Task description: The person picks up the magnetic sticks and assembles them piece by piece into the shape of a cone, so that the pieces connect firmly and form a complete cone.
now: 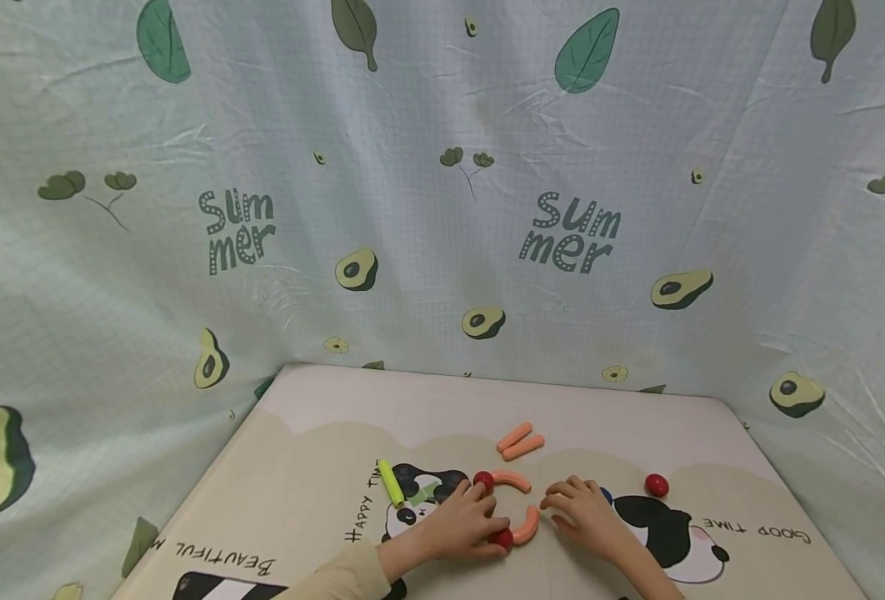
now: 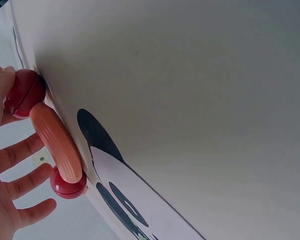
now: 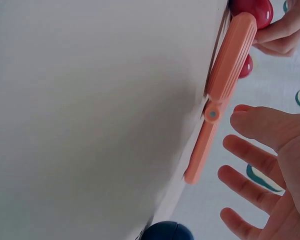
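My left hand [image 1: 457, 527] pinches the nearer red ball [image 1: 501, 539] between thumb and finger. Its other fingers spread toward a second red ball [image 1: 482, 481]. Touching the pinched ball is a curved orange rod [image 1: 527, 527], ridged along its side in the left wrist view. Another curved orange rod [image 1: 512, 479] extends rightward from the far ball. Just right of the rods, my right hand [image 1: 588, 518] hovers with fingers loosely spread, holding nothing. In the right wrist view, one rod [image 3: 232, 57] shows a small round dot on its end.
Two straight orange rods [image 1: 519, 442] lie farther back. A yellow-green rod [image 1: 391, 483] rests at the left on the panda print. Partly behind the right hand sits a blue ball [image 1: 606, 495]; a red ball [image 1: 657, 485] lies beyond it. A printed curtain hangs behind the table [image 1: 300, 450].
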{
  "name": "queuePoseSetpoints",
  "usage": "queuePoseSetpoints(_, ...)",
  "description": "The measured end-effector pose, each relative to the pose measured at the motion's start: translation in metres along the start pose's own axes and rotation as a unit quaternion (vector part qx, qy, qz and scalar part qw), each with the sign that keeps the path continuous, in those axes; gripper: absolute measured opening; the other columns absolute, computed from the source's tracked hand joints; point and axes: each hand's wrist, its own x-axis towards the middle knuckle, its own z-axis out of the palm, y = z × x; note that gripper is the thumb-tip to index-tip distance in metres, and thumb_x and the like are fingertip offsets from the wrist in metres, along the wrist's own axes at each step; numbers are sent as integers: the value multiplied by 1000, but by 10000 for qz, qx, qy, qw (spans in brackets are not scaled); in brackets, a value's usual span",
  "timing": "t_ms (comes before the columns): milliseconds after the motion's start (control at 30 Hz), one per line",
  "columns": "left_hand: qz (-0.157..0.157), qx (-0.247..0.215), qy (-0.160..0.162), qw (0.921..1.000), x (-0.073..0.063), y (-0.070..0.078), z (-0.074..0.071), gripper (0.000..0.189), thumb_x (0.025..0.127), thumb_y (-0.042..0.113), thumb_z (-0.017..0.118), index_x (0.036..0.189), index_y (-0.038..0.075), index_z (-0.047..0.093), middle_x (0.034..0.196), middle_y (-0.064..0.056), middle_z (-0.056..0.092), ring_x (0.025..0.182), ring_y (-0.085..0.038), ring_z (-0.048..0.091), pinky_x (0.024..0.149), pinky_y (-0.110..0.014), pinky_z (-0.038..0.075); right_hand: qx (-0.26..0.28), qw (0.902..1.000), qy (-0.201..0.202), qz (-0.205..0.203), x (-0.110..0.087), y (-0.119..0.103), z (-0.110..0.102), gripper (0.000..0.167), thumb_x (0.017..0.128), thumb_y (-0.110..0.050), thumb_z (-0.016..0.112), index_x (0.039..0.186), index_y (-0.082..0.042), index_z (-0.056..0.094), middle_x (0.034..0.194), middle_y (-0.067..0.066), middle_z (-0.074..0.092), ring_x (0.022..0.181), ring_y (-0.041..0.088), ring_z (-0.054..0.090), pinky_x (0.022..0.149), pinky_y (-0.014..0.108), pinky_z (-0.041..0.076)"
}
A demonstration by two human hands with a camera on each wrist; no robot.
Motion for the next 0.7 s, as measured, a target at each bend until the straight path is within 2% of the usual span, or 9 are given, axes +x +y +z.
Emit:
queuePoseSetpoints(167, -18, 28, -28, 10000, 0, 0, 1, 34, 85, 57, 42, 105, 33, 57, 82, 9, 50, 82, -10, 42, 73, -28, 34, -188, 9993, 248, 228, -4, 5, 1, 21, 68, -16, 73, 84, -25, 63, 92, -8, 60, 84, 10, 49, 70, 36, 38)
queuePoseSetpoints(433, -93, -183, -151, 9997, 0, 2, 0, 37, 86, 55, 44, 112, 32, 56, 84, 8, 51, 85, -10, 42, 74, -29, 36, -328, 9956, 282, 828, -10, 12, -4, 18, 72, -17, 71, 88, -21, 64, 95, -5, 61, 88, 14, 51, 75, 42, 41)
queuePoseSetpoints(700, -92, -266, -235, 9993, 1, 2, -2, 34, 86, 55, 44, 109, 33, 57, 86, 7, 51, 86, -11, 41, 74, -28, 34, -525, 9885, 962, 1044, -18, 23, -11, 22, 71, -10, 71, 91, -16, 65, 93, 0, 61, 86, 20, 54, 72, 48, 41)
